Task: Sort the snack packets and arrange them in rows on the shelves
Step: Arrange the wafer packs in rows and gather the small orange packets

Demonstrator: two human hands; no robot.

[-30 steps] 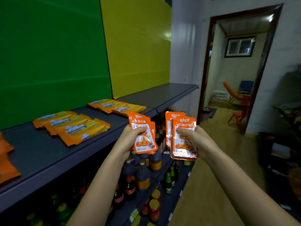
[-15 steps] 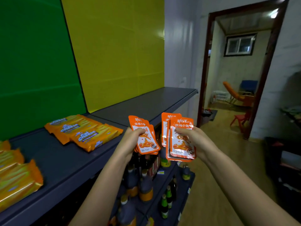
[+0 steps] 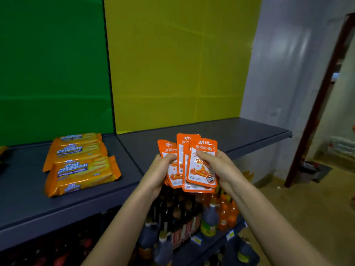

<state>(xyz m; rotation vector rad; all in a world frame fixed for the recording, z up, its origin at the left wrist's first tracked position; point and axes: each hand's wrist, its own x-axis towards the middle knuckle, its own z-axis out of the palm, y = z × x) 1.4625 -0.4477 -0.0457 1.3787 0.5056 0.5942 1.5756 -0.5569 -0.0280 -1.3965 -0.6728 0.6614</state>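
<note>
Both hands hold small orange snack packets with white labels, just in front of the grey shelf [image 3: 240,135]. My left hand [image 3: 160,170] grips a small stack of these packets [image 3: 169,148] from the left. My right hand [image 3: 217,166] pinches another bunch of orange packets [image 3: 201,169], thumb on the front one. The two bunches overlap in the middle. A row of orange Cal Cheese wafer packs [image 3: 80,162] lies on the shelf to the left.
Green and yellow panels back the shelf. The lower shelves hold dark sauce bottles [image 3: 172,217] and orange drink bottles [image 3: 226,214]. A doorway with a dark red frame [image 3: 315,116] opens at the right onto a tan floor.
The view has swung left toward the shelf. My two hands have come together, so the two packet bunches now overlap.
</note>
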